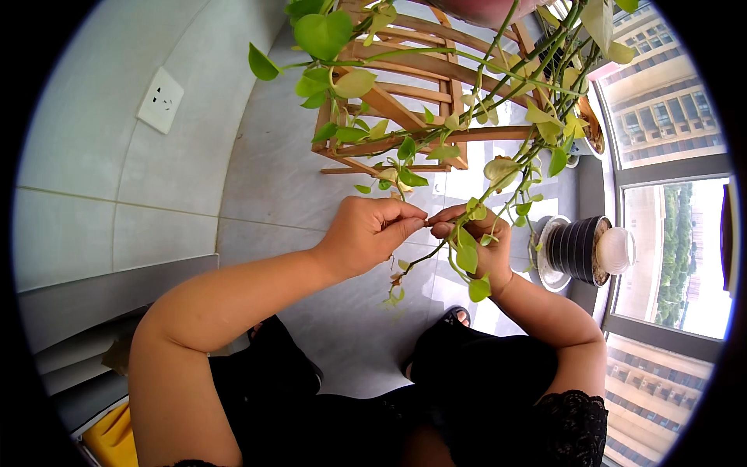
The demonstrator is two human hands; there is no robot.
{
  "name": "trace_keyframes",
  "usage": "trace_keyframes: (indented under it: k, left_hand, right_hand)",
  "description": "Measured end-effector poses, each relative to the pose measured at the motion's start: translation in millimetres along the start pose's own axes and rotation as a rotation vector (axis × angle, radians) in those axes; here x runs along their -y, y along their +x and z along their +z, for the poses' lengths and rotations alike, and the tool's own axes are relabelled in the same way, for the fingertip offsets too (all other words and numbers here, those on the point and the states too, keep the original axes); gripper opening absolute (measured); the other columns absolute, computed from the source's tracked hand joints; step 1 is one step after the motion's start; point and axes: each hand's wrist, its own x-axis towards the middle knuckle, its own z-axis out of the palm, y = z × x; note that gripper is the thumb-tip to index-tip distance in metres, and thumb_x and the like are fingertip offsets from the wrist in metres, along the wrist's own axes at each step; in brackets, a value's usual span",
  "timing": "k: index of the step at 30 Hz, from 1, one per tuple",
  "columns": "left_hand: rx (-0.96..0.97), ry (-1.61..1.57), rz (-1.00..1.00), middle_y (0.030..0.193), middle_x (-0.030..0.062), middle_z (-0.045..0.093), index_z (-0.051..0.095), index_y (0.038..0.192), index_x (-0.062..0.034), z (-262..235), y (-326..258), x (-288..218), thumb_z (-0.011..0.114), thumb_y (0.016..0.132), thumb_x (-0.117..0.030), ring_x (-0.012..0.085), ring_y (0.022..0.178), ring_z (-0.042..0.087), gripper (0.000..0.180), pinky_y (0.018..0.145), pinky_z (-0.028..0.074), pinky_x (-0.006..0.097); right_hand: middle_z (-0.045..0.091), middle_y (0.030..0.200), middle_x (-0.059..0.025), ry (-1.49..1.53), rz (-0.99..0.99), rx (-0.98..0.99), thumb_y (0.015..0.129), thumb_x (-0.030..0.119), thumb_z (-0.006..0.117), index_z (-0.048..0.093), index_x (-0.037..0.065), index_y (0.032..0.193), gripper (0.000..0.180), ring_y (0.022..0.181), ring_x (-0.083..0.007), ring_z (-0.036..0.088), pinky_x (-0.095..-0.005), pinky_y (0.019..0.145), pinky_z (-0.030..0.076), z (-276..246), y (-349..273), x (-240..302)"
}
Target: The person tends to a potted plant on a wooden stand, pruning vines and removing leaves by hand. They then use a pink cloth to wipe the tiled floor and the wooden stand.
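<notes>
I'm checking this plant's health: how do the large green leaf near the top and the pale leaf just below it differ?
The green leaf is bright green, while the pale leaf is yellowish. The green leaf looks larger than the pale leaf. Both belong to the trailing plant.

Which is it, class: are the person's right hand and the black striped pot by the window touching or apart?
Apart: the head view shows floor and hanging leaves between the right hand and the black striped pot.
</notes>
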Motion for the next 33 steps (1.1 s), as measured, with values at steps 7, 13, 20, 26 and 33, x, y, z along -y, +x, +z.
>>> trace_keyframes:
  k: [7, 13, 20, 26, 33]
  left_hand:
    - [-0.145, -0.462, -0.569, 0.06, 0.0001, 0.049, 0.057, 0.083, -0.0038, -19.1, 3.7, 17.3, 0.057, 0.091, -0.018, 0.007, 0.043, 0.039, 0.016, 0.039, 0.031, 0.024]
    - [-0.083, -0.836, -0.721, 0.055, -0.0034, 0.041, 0.047, 0.075, -0.0126, -37.0, 4.2, 52.7, 0.052, 0.092, -0.028, 0.0069, 0.041, 0.032, 0.024, 0.037, 0.021, 0.023]
    - [-0.155, -0.753, -0.635, 0.057, 0.0004, 0.043, 0.047, 0.076, -0.0103, -32.4, 23.1, 67.4, 0.056, 0.091, -0.027, 0.0078, 0.041, 0.033, 0.024, 0.037, 0.025, 0.024]
    - [-0.32, -0.673, -0.655, 0.066, 0.0037, 0.051, 0.053, 0.083, -0.0055, -11.0, 60.6, 81.3, 0.063, 0.089, -0.021, 0.0072, 0.043, 0.037, 0.019, 0.037, 0.025, 0.022]
    - [-0.209, -0.789, -0.665, 0.066, 0.0027, 0.052, 0.054, 0.078, -0.0057, 5.7, 78.9, 116.1, 0.062, 0.089, -0.015, 0.0068, 0.043, 0.041, 0.016, 0.034, 0.023, 0.024]
  right_hand:
    - [0.065, 0.088, -0.0058, 0.06, 0.079, -0.149, 0.086, 0.002, 0.062, 0.06, -0.001, 0.097, 0.012, 0.078, -0.0108, 0.06, -0.0248, 0.069, 0.048, -21.9, 10.0, -17.3]
    - [0.063, 0.09, -0.0038, -0.016, 0.268, -0.151, 0.081, 0.002, 0.061, 0.059, 0.002, 0.093, 0.012, 0.082, -0.0112, 0.056, -0.0254, 0.074, 0.045, -35.2, 16.7, -46.5]
    - [0.062, 0.102, -0.0068, -0.086, 0.453, -0.015, 0.077, 0.007, 0.057, 0.058, 0.0, 0.112, 0.036, 0.089, -0.0154, 0.057, -0.0289, 0.081, 0.046, -46.3, 43.6, -72.0]
    - [0.064, 0.108, -0.0103, -0.021, 0.382, 0.067, 0.079, 0.009, 0.063, 0.058, 0.0, 0.115, 0.037, 0.095, -0.0188, 0.061, -0.0299, 0.084, 0.047, -42.5, 59.2, -96.8]
    - [0.067, 0.097, -0.0058, -0.054, 0.334, 0.014, 0.085, 0.013, 0.064, 0.063, -0.001, 0.11, 0.028, 0.088, -0.0141, 0.06, -0.027, 0.078, 0.047, -28.8, 52.9, -98.7]
